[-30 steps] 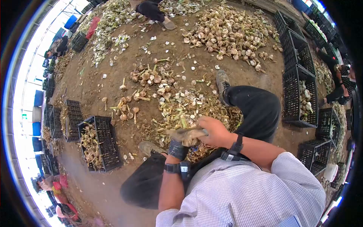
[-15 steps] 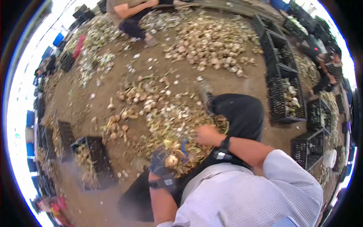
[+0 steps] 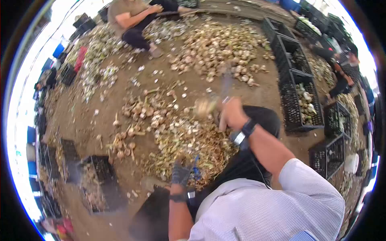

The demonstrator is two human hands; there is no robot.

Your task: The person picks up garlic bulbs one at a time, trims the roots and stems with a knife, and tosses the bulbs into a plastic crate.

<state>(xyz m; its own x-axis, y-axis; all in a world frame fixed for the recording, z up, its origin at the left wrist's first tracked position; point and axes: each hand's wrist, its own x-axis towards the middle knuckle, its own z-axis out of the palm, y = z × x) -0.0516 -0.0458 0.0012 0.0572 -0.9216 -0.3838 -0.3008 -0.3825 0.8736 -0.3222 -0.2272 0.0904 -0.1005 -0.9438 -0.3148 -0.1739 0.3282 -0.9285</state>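
My left hand [image 3: 181,174], in a dark grey glove, is low in front of my lap. Its fingers point forward, apart, with no bulb showing in them. Close beside them is a blue strip [image 3: 196,168] over the heap of garlic trimmings [image 3: 189,138]. My bare right hand [image 3: 233,113] is raised above my bent knee with its fingers closed. A shiny edge shows at its knuckles, but I cannot tell what it grips. Just left of that hand a pale garlic bulb [image 3: 205,107] is smeared by motion.
Loose garlic bulbs [image 3: 142,108] lie beyond the trimmings, with a large garlic pile [image 3: 221,48] farther forward. Black crates [image 3: 291,100] line the right; another crate [image 3: 102,168] stands at left. A person [image 3: 136,20] sits ahead, another person [image 3: 345,74] at far right.
The bulb in my left hand is gone from it, and that hand's fingers have opened. My right hand has risen forward, with a blurred bulb beside it. The view has shifted slightly.
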